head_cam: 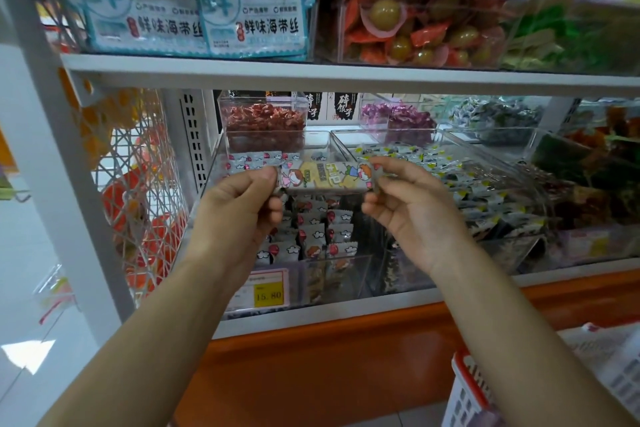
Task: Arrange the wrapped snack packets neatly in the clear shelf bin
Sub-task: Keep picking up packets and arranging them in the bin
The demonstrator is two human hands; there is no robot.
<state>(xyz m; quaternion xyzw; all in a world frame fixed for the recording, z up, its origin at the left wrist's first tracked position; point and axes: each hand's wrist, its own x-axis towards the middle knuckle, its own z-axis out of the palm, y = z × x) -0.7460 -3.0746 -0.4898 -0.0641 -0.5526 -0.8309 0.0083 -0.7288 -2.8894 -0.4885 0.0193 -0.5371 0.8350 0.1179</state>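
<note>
Both hands hold one long packet [325,177] level, over the middle of the bin [346,272] on the lower shelf [311,317]. The left hand [239,208] pinches the packet's left end between thumb and curled fingers. The right hand [412,215] pinches the right end with thumb and forefinger, its other fingers loosely bent below. The packet has cartoon figures and a yellow patch, and its face is turned toward the camera. Under it, small packets [318,236] with clouds and red dots stand in rows toward the bin's front wall, with more lying at its back left. A price tag [268,291] reading 15.80 hangs at the shelf's front edge, just left of the bin's front wall. A second bin [485,198] of black-and-yellow sweets sits against the first bin's right side.
</note>
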